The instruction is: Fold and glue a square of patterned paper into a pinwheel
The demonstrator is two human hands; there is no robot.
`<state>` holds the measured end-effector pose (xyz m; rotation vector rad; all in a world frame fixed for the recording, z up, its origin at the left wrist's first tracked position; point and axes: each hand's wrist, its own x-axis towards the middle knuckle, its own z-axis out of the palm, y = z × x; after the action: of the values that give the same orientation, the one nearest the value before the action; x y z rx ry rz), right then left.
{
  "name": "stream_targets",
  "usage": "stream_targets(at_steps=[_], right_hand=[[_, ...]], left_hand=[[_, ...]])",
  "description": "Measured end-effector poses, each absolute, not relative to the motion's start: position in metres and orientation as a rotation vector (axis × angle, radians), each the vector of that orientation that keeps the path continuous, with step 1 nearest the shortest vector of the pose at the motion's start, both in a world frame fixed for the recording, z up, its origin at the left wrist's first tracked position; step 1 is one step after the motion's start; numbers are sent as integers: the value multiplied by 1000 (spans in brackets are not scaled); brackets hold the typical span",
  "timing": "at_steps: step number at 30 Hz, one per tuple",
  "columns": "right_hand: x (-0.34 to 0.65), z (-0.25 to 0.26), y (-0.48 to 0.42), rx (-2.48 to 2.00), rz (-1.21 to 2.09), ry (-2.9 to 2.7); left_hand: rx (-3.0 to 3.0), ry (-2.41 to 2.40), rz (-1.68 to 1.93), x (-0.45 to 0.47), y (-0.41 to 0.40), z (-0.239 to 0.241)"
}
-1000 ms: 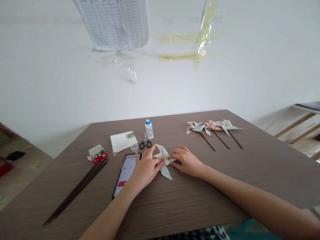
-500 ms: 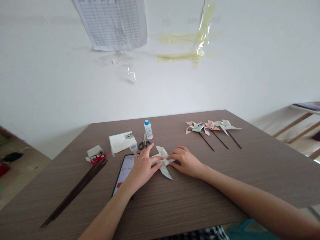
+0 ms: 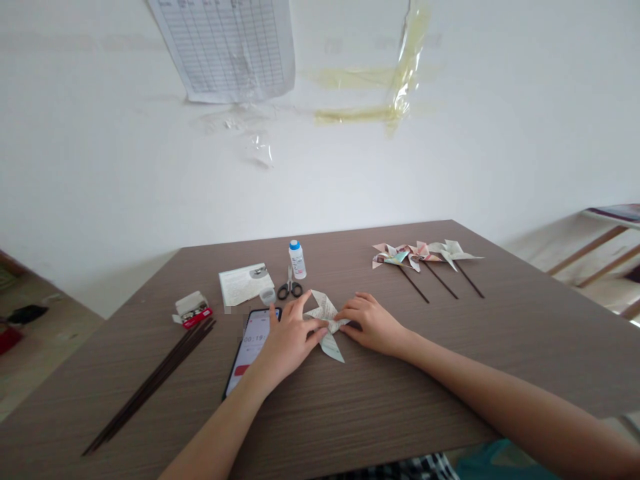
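A folded paper pinwheel [image 3: 329,342] with faint print lies flat on the table in front of me, its pointed blades spread out. From the left, my left hand [image 3: 289,338] presses the thumb and a finger onto its centre and left blade. My right hand [image 3: 373,324] curls its fingers round the right blade and holds it against the table. Fingers cover parts of the blades and the middle. A phone [image 3: 249,340] showing a timer is partly hidden under my left hand and wrist. Black-handled scissors [image 3: 290,288] rest just beyond the pinwheel.
Behind the scissors stands a glue bottle [image 3: 297,259] with a blue cap. Paper sheets [image 3: 245,283], a small clear cup [image 3: 267,296], a red-and-white box [image 3: 193,309] and dark sticks [image 3: 150,385] lie to the left. Finished pinwheels on sticks [image 3: 424,257] lie at the back right.
My left hand has shifted slightly, its index finger now at the upper left blade. The right hand keeps its hold, and the pinwheel stays in nearly the same spot.
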<state>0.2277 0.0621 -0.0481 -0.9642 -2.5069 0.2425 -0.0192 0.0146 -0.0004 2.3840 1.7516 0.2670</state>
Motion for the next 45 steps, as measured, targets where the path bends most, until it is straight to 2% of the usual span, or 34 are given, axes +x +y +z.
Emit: stream_targets(at_steps=[30, 45], right_hand=[[229, -51, 63, -916, 204, -2488], [228, -53, 64, -918, 197, -2477]], left_hand=[[2334, 1792, 363, -19, 18, -1], [2401, 1776, 235, -10, 12, 3]])
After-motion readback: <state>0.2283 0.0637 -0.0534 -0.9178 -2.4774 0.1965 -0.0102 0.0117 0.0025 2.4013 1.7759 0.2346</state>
